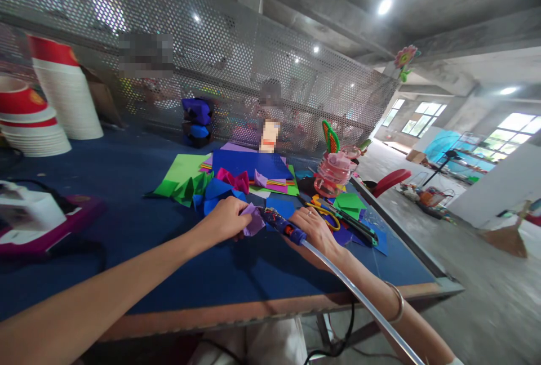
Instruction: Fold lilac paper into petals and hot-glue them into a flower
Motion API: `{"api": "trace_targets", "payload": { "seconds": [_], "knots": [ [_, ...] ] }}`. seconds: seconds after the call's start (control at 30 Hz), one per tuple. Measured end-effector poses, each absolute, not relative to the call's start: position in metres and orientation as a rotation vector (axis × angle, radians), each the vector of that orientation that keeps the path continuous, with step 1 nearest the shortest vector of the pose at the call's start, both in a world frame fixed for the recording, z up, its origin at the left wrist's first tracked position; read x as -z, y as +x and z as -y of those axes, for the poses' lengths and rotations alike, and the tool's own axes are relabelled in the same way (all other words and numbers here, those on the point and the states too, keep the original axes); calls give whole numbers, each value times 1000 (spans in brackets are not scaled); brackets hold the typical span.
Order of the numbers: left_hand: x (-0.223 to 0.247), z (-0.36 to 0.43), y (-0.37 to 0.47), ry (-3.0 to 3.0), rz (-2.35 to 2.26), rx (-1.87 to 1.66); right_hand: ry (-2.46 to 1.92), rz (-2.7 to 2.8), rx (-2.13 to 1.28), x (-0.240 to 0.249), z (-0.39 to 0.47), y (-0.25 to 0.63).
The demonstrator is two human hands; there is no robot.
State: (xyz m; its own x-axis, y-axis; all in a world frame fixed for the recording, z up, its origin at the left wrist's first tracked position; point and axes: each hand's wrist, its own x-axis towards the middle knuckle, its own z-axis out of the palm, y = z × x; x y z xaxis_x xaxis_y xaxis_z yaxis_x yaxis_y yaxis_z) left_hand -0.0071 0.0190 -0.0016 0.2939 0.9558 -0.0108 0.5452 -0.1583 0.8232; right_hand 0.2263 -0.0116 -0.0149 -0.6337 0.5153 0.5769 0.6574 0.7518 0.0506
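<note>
My left hand [226, 218] pinches a folded piece of purple paper [253, 221] above the blue table top. In my right hand [316, 232] is a dark blue hot glue gun [281, 224], its nozzle end at the purple paper. A long clear glue stick [359, 297] sticks out from its back, toward the lower right. Whether the nozzle touches the paper I cannot tell. Just beyond my left hand lie folded paper pieces: blue [217, 196], green [192, 189] and magenta [234, 179]. Sheets of coloured paper [251, 163] are stacked behind them.
Right of my hands are yellow-handled scissors [327, 216], a green-and-black cutter [355, 224] and a pink jar [332, 174]. Stacked paper cups [70, 97] stand at the left, behind a purple power strip [80, 221]. A perforated metal screen [228, 49] rises along the back edge.
</note>
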Motion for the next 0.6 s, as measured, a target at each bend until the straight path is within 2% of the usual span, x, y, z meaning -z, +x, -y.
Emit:
{"api": "trace_targets", "payload": {
  "seconds": [0.6],
  "knots": [
    [0, -21, -9, 1820, -1387, -697, -876, 2417, 311, 20, 9, 229]
  ]
}}
